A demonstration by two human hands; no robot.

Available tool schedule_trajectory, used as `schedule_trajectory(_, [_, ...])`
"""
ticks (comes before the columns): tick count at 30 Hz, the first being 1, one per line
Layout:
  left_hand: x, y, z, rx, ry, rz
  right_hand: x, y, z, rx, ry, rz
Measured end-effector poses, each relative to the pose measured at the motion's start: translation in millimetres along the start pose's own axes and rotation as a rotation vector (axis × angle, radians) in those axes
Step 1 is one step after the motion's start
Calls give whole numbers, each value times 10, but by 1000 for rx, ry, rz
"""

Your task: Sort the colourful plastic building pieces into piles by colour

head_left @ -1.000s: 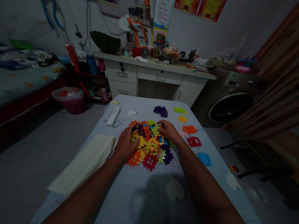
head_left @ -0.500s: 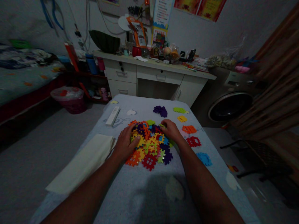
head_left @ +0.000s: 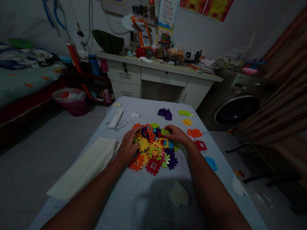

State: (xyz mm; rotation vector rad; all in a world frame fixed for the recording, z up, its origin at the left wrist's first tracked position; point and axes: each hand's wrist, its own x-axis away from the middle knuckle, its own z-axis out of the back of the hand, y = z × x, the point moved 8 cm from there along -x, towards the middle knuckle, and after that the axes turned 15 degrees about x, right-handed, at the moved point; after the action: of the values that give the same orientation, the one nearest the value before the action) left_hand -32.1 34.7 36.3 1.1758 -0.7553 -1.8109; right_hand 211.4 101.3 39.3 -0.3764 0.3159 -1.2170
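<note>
A pile of colourful interlocking plastic tiles with notched edges (head_left: 153,151) lies on the cloth-covered table (head_left: 134,204). My left hand (head_left: 129,145) rests against the pile's left side, its fingers stretched along the edge and the thumb lower down; it appears to hold nothing. At the pile's upper right, my right hand (head_left: 176,134) pinches a light green tile (head_left: 165,131) between thumb and fingers. A yellow tile (head_left: 144,144) lies on top near my left thumb. A red window-shaped tile (head_left: 153,165) sits at the pile's front.
Separate groups lie beyond and right: purple (head_left: 165,113), green (head_left: 184,112), yellow (head_left: 187,122), orange (head_left: 194,133), red (head_left: 200,145) and blue tiles (head_left: 211,163). On the left are a white oblong box (head_left: 116,118) and a pale folded cloth (head_left: 88,169). A desk (head_left: 124,72) stands behind.
My right hand has tilted up the light green tile, which now shows its face. My left thumb has drawn back from the yellow tile toward the hand.
</note>
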Motion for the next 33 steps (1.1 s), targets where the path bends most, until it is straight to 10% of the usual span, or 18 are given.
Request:
schedule_trajectory(14, [-31, -55, 41, -86, 100, 67, -20, 122, 69, -12, 81, -85])
schedule_trajectory(24, [-42, -95, 8, -143, 64, 51, -28, 259, 252, -481, 125, -167])
schedule_trajectory(33, [-18, -133, 12, -224, 83, 34, -233, 1183, 856, -657, 424, -564])
